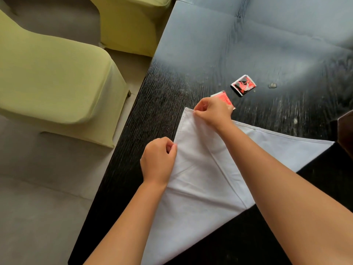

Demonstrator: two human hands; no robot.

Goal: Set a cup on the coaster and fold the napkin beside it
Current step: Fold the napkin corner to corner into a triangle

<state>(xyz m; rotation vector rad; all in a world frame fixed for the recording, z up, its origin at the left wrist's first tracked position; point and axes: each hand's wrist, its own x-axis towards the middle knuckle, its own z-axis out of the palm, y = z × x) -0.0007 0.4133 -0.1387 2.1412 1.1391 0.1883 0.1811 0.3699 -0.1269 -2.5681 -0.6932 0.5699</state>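
A white cloth napkin [200,178] lies partly folded on the dark wooden table [191,83], one layer turned over the other. My left hand [158,159] pinches its left hemmed edge. My right hand [212,111] pinches the napkin's far corner, near the top of that same edge. Just behind my right hand lies a red square coaster [225,98], partly hidden by the fingers. A second square coaster [243,85], red and black, lies a little farther right. No cup is in view.
Two chairs in yellow-green covers [57,83] stand left of the table, over a grey floor. The table's left edge runs diagonally past my left hand. A dark brown object [345,131] pokes in at the right edge. Small crumbs [272,85] lie near the coasters.
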